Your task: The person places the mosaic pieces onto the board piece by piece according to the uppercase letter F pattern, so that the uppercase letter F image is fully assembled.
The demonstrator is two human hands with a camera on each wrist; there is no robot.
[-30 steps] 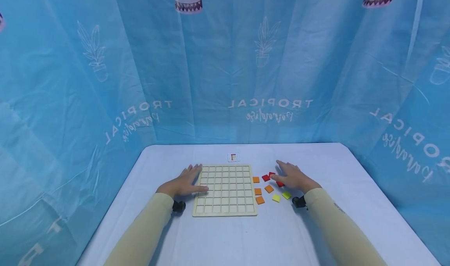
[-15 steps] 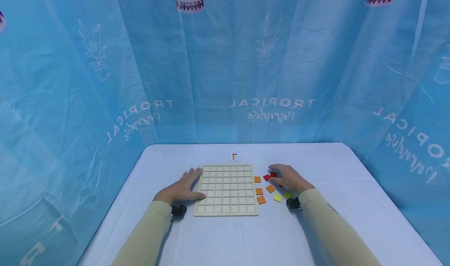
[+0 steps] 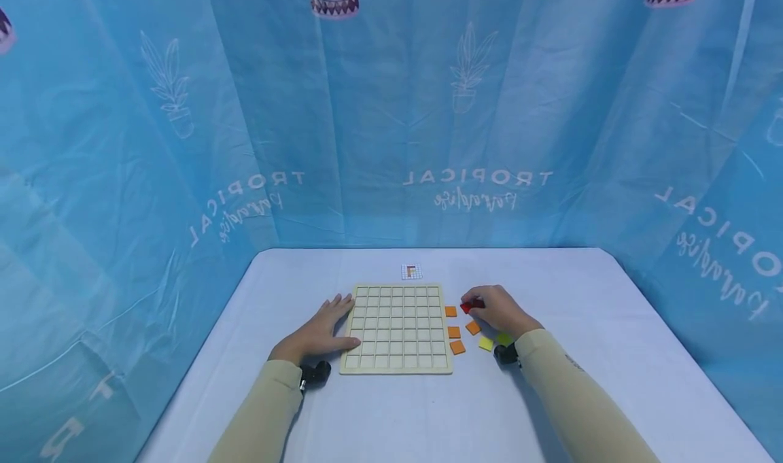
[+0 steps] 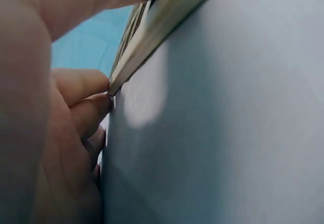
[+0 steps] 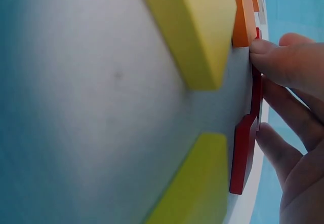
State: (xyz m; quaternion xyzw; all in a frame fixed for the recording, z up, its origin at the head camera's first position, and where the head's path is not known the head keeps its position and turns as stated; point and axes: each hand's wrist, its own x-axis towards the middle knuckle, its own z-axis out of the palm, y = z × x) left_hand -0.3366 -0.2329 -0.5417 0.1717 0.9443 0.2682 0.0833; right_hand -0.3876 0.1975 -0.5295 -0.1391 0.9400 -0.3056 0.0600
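My left hand (image 3: 318,330) rests at the left edge of a pale wooden grid board (image 3: 396,327), fingers spread and thumb over the rim. In the left wrist view its fingertips touch the board's side (image 4: 144,46). Right of the board, my right hand (image 3: 500,311) pinches a red square tile (image 5: 256,95) between thumb and fingers, low over the table. Another red tile (image 5: 244,153) lies beside it in the right wrist view; the head view mostly hides the red tiles under the hand.
Several orange tiles (image 3: 454,332) lie along the board's right side. A yellow tile (image 3: 486,343) and a yellow-green one (image 3: 504,339) sit near my right wrist. Behind the board lies a small card (image 3: 412,271) with a coloured grid pattern. A blue curtain (image 3: 379,130) surrounds the table.
My right hand has moved left and down onto the red tiles, its fingers closing from spread to a pinch on one. The left hand stays at the board's edge.
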